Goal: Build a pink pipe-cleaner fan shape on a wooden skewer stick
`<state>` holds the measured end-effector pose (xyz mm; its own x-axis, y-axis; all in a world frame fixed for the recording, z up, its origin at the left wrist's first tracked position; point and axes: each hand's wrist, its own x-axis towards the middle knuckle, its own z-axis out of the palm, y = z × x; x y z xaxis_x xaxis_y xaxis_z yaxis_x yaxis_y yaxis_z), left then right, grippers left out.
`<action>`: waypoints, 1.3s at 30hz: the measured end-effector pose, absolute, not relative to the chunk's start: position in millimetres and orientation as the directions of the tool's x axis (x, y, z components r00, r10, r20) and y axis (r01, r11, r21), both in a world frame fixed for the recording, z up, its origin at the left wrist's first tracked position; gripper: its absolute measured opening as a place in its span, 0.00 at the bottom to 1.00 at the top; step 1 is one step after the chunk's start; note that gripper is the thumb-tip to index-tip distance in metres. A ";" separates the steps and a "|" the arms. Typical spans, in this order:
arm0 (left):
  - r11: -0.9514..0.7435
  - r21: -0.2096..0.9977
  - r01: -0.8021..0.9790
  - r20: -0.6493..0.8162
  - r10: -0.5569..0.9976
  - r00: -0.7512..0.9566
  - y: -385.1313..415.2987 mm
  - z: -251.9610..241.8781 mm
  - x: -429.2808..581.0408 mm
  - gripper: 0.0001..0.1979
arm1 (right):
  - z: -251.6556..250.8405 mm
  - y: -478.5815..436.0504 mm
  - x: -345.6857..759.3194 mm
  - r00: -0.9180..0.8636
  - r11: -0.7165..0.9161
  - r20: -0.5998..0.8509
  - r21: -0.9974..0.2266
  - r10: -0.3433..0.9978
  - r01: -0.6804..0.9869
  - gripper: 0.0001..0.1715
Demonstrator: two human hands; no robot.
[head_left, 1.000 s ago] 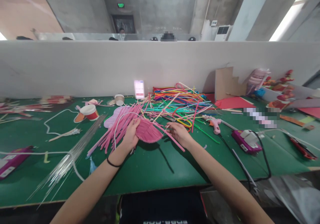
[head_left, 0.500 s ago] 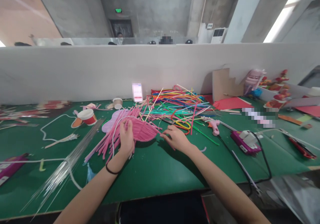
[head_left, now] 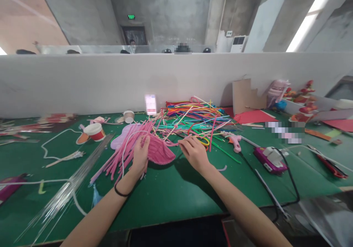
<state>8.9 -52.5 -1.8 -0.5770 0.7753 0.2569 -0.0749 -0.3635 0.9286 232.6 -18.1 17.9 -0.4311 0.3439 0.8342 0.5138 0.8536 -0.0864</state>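
My left hand is closed around a fan-shaped piece of pink pipe cleaners, thumb on top. Its rows lie side by side on the right, and long loose ends spread out at the left. My right hand has its fingertips pinched together just right of the piece. A thin pink pipe cleaner runs from the piece's upper edge to those fingertips. Underneath the loose ends lies a flat lilac shape, partly hidden. A white cable loops over the pink ends.
A heap of coloured pipe cleaners lies behind my hands. To the right are a pink glue gun and a purple power strip. At left stand a paper cup and a bundle of thin clear rods. A white partition closes the back.
My right hand has moved slightly away from the fan's right tip, and the pink strand now stands off its upper edge. The fan's tip has tilted down. The view has shifted slightly.
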 end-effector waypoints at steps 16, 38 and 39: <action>-0.284 0.819 -0.498 0.041 0.895 -0.445 -50.3 2.2 3.1 0.17 | 11.2 -17.4 236.1 -0.192 0.759 0.793 -0.437 0.578 0.483 0.20; -0.297 0.768 -0.568 0.009 0.891 -0.454 -50.3 9.5 -7.8 0.11 | 7.9 -19.3 231.4 -0.700 0.664 0.329 -0.696 0.634 0.274 0.18; -0.280 0.770 -0.573 0.007 0.902 -0.432 -51.6 11.6 -5.3 0.11 | 11.5 -17.9 235.1 -0.713 0.592 0.301 -0.782 0.633 0.195 0.19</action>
<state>-5.3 -51.6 11.6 -0.4316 0.9020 0.0074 -0.5727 -0.2803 0.7703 235.1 -17.9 11.5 -0.7134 0.6330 0.3007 0.1953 0.5916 -0.7822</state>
